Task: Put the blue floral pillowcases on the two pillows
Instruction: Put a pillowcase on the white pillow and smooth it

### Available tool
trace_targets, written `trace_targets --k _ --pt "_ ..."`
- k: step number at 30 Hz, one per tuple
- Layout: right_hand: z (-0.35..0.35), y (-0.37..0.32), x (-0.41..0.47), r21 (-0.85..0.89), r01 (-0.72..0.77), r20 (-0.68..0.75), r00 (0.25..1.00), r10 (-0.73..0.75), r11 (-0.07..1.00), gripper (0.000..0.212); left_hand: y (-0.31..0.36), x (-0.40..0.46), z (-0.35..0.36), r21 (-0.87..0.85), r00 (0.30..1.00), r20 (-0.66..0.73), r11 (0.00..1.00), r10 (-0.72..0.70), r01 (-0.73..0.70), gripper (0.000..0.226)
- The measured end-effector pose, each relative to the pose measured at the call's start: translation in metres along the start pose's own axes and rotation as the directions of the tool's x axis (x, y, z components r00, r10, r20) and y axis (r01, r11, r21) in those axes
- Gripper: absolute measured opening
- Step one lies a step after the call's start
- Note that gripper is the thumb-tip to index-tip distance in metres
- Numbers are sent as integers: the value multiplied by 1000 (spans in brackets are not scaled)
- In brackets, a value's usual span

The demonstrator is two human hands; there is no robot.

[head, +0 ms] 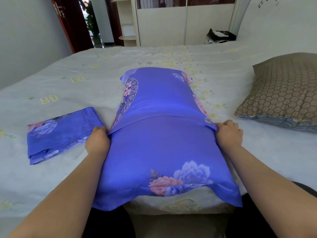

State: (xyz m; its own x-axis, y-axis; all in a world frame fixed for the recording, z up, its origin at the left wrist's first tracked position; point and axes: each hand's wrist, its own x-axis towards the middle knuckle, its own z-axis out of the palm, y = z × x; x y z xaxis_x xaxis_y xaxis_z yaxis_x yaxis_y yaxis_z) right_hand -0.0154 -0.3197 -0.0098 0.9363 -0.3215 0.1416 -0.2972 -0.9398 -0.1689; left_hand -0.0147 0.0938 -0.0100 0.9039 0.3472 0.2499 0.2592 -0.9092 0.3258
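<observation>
Left hand: the left hand (pixel 97 141) sits at about 8 o'clock from the centre of the view, fingers curled, pinching the left end of the pillowcase's overlapping flap edge.
Right hand: the right hand (pixel 229 133) sits at about 3 o'clock, fingers curled over the right end of the same flap edge, gripping it.
Covered pillow: a pillow in a blue floral pillowcase (pixel 159 145) lies lengthwise between the two hands, running from 6 o'clock up to 12 o'clock on the bed. A fabric fold crosses it from hand to hand. Its near end hangs over the bed's edge, showing pink and lilac flowers.
Folded pillowcase: a second blue floral pillowcase, folded flat (pixel 61 134), lies at 9 o'clock, just beside the left hand.
Bare pillow: a pillow with a brown honeycomb-patterned cover (pixel 281 95) lies at 2 o'clock, well apart from the right hand.
Bed: a white bedsheet with pale yellow flowers (pixel 60 86) covers the bed under everything.
Far room: a dark bag (pixel 220 36) sits beyond the bed at 1 o'clock; a pale wardrobe (pixel 163 24) stands at 12 o'clock; a dark red door (pixel 68 23) stands at 11 o'clock.
</observation>
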Motion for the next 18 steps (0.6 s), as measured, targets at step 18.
trace_targets --k 18 --pt "-43 -98 -11 397 -23 380 914 -141 918 113 105 -4 -19 -309 939 334 951 85 24 99"
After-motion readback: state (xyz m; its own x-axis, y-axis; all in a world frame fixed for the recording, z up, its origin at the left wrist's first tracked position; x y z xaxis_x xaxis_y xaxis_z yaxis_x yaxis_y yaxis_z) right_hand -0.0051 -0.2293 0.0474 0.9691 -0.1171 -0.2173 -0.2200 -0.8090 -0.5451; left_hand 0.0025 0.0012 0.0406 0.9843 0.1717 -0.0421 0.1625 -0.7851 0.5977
